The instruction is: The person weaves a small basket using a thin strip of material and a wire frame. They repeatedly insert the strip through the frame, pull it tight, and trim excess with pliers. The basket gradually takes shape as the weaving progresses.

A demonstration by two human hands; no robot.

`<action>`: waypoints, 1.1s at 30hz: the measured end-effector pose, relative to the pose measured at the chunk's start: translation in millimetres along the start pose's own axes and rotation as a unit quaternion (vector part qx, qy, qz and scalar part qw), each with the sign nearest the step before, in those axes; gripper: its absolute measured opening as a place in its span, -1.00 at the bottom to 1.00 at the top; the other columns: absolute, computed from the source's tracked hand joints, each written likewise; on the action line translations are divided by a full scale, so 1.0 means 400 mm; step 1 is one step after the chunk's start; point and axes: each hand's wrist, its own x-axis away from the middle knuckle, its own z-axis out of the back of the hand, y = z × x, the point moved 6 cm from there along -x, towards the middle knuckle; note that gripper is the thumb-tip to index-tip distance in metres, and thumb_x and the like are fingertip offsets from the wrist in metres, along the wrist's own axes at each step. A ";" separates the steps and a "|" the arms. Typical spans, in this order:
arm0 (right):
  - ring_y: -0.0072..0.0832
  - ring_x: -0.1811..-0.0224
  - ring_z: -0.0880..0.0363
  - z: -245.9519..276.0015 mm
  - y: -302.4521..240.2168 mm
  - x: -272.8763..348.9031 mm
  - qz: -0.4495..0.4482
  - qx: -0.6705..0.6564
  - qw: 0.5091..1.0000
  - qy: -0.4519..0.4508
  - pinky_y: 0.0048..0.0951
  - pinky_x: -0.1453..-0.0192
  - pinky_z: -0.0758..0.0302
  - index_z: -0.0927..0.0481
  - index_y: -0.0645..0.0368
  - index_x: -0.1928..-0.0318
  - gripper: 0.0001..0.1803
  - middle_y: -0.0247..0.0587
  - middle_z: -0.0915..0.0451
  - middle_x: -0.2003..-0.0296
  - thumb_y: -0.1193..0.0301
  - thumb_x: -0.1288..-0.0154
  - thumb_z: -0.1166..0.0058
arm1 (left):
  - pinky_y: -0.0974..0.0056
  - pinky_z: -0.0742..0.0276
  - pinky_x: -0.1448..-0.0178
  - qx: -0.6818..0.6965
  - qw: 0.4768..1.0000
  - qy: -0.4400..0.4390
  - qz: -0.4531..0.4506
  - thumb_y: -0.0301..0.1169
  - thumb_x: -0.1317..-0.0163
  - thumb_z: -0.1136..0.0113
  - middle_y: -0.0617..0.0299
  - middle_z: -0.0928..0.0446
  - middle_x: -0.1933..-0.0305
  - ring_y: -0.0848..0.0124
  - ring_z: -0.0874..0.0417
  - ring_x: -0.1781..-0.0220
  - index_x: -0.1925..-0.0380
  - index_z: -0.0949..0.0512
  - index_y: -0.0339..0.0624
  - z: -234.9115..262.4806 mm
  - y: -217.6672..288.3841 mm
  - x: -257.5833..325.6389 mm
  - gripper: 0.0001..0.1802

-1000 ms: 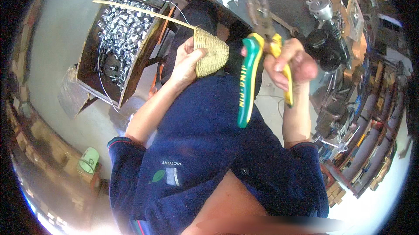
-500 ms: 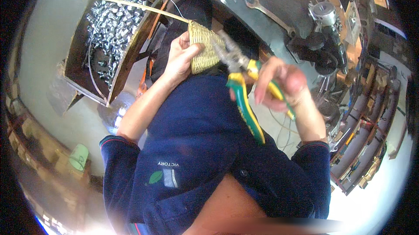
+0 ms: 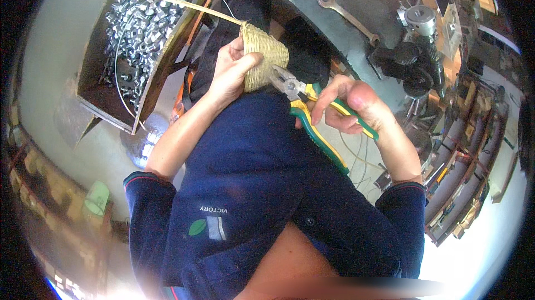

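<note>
A small woven straw piece (image 3: 266, 49), pale yellow and tapering, rests above my lap. My left hand (image 3: 233, 68) grips its left side, thumb on the weave. One long straw strip (image 3: 167, 1) sticks out from its upper corner toward the left. With my right hand (image 3: 348, 105) I hold pliers (image 3: 291, 85) that have green and yellow handles. The handles are spread, with fingers around and between them. Parted jaws of the pliers sit at the right lower edge of the weave; whether they touch it I cannot tell.
To the left stands a wooden bin (image 3: 92, 91) full of shiny metal fittings (image 3: 142, 24), with a thin white wire looped over it. On the dark bench at the upper right lie an open-end wrench (image 3: 348, 15) and a machine part (image 3: 419, 18). Curved shelves (image 3: 462, 172) hold tools.
The pliers have come down and stopped blurring; their jaws are now at the lower right of the weave, and their handles are spread. My left hand keeps its grip.
</note>
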 end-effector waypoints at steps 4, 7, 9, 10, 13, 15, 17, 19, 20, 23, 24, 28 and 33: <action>-0.79 0.87 -0.06 0.003 -0.007 -0.012 -0.003 0.009 1.000 0.000 -0.71 0.83 0.07 -0.62 0.45 0.23 0.11 -0.53 -0.17 0.85 -0.51 0.31 -0.05 | 0.30 -0.55 0.02 0.006 1.000 0.013 -0.004 -0.61 -0.07 -0.04 0.09 -0.61 0.19 0.39 -0.64 0.20 0.13 -0.49 -0.40 0.000 0.000 0.001 -0.70; -0.79 0.87 -0.07 0.007 -0.007 -0.023 0.005 0.008 1.000 -0.003 -0.72 0.83 0.06 -0.62 0.45 0.23 0.11 -0.50 -0.19 0.85 -0.51 0.33 -0.06 | 0.31 -0.54 0.03 0.001 1.000 0.008 -0.004 -0.61 -0.07 -0.05 0.11 -0.61 0.20 0.40 -0.64 0.20 0.14 -0.50 -0.40 0.008 -0.008 -0.004 -0.70; -0.79 0.88 -0.08 0.013 -0.001 -0.027 -0.003 0.010 1.000 0.002 -0.72 0.83 0.06 -0.62 0.45 0.24 0.12 -0.49 -0.20 0.85 -0.52 0.34 -0.05 | 0.32 -0.54 0.04 -0.003 1.000 0.000 -0.003 -0.60 -0.07 -0.06 0.11 -0.61 0.20 0.41 -0.64 0.20 0.15 -0.50 -0.39 0.011 -0.011 -0.006 -0.71; -0.79 0.88 -0.08 0.016 0.000 -0.029 -0.006 0.012 1.000 0.003 -0.72 0.83 0.06 -0.62 0.45 0.24 0.12 -0.48 -0.20 0.85 -0.52 0.34 -0.05 | 0.33 -0.54 0.05 0.000 1.000 0.001 -0.003 -0.60 -0.07 -0.06 0.11 -0.61 0.20 0.41 -0.64 0.21 0.15 -0.50 -0.39 0.012 -0.014 -0.007 -0.71; -0.79 0.88 -0.09 0.019 -0.004 -0.032 -0.006 0.018 1.000 -0.004 -0.72 0.83 0.05 -0.62 0.45 0.25 0.13 -0.48 -0.20 0.85 -0.53 0.34 -0.04 | 0.34 -0.54 0.06 0.005 1.000 0.002 -0.003 -0.60 -0.08 -0.06 0.11 -0.61 0.21 0.41 -0.64 0.21 0.15 -0.50 -0.39 0.013 -0.018 -0.009 -0.71; -0.79 0.88 -0.09 0.026 -0.003 -0.034 -0.005 0.016 1.000 -0.007 -0.72 0.83 0.05 -0.62 0.45 0.24 0.13 -0.48 -0.20 0.86 -0.54 0.34 -0.03 | 0.34 -0.53 0.06 0.003 1.000 0.001 0.001 -0.60 -0.08 -0.06 0.11 -0.61 0.21 0.42 -0.64 0.21 0.15 -0.50 -0.39 0.008 -0.015 -0.009 -0.72; -0.79 0.88 -0.09 0.033 -0.009 -0.035 -0.006 0.024 1.000 -0.007 -0.71 0.84 0.04 -0.62 0.45 0.24 0.13 -0.48 -0.21 0.86 -0.54 0.33 -0.03 | 0.35 -0.53 0.05 0.005 1.000 0.005 0.000 -0.59 -0.08 -0.06 0.12 -0.61 0.21 0.42 -0.63 0.21 0.16 -0.51 -0.38 0.008 -0.021 -0.011 -0.73; -0.79 0.88 -0.10 0.034 -0.022 -0.033 -0.007 0.031 0.999 -0.018 -0.71 0.84 0.03 -0.62 0.45 0.23 0.13 -0.48 -0.21 0.86 -0.54 0.31 -0.02 | 0.35 -0.53 0.05 0.006 1.000 0.004 0.001 -0.59 -0.09 -0.06 0.13 -0.61 0.22 0.42 -0.63 0.20 0.17 -0.50 -0.38 0.008 -0.024 -0.011 -0.74; -0.79 0.88 -0.10 0.031 -0.030 -0.031 -0.007 0.031 0.999 -0.029 -0.70 0.84 0.02 -0.62 0.46 0.23 0.13 -0.48 -0.21 0.87 -0.54 0.30 -0.02 | 0.35 -0.53 0.05 0.006 1.000 0.002 0.002 -0.58 -0.09 -0.06 0.13 -0.61 0.22 0.42 -0.63 0.20 0.17 -0.50 -0.38 0.007 -0.024 -0.011 -0.74; -0.78 0.88 -0.12 0.030 -0.034 -0.027 -0.008 0.022 0.999 -0.034 -0.70 0.84 0.01 -0.62 0.46 0.22 0.12 -0.46 -0.22 0.87 -0.52 0.27 -0.02 | 0.35 -0.52 0.04 0.007 1.000 0.009 0.002 -0.58 -0.11 -0.05 0.14 -0.60 0.23 0.42 -0.62 0.20 0.16 -0.49 -0.38 -0.001 -0.022 -0.008 -0.74; -0.78 0.88 -0.12 0.032 -0.032 -0.025 -0.003 0.027 0.999 -0.030 -0.70 0.84 0.02 -0.62 0.47 0.21 0.12 -0.46 -0.22 0.87 -0.52 0.27 -0.02 | 0.36 -0.52 0.04 0.006 1.000 0.013 0.001 -0.57 -0.11 -0.05 0.13 -0.60 0.22 0.42 -0.62 0.20 0.15 -0.48 -0.38 -0.006 -0.019 -0.008 -0.74; -0.74 0.85 -0.17 0.031 -0.014 -0.014 0.009 0.035 0.999 -0.015 -0.67 0.80 -0.04 -0.62 0.47 0.21 0.06 -0.44 -0.26 0.86 -0.45 0.24 -0.09 | 0.32 -0.52 0.00 -0.005 1.000 -0.018 -0.009 -0.53 -0.13 -0.03 0.08 -0.57 0.14 0.38 -0.61 0.14 0.05 -0.41 -0.38 -0.021 -0.008 -0.008 -0.66; -0.64 0.73 -0.30 0.085 0.001 -0.042 0.224 0.193 0.948 0.117 -0.61 0.54 -0.24 -0.65 0.30 0.15 -0.43 -0.38 -0.37 0.76 0.09 0.10 -0.18 | 0.25 -0.51 -0.10 -0.029 0.999 -0.015 0.010 -0.40 -0.20 -0.03 0.03 -0.54 0.05 0.30 -0.60 0.04 -0.06 -0.34 -0.39 -0.014 -0.028 -0.018 -0.56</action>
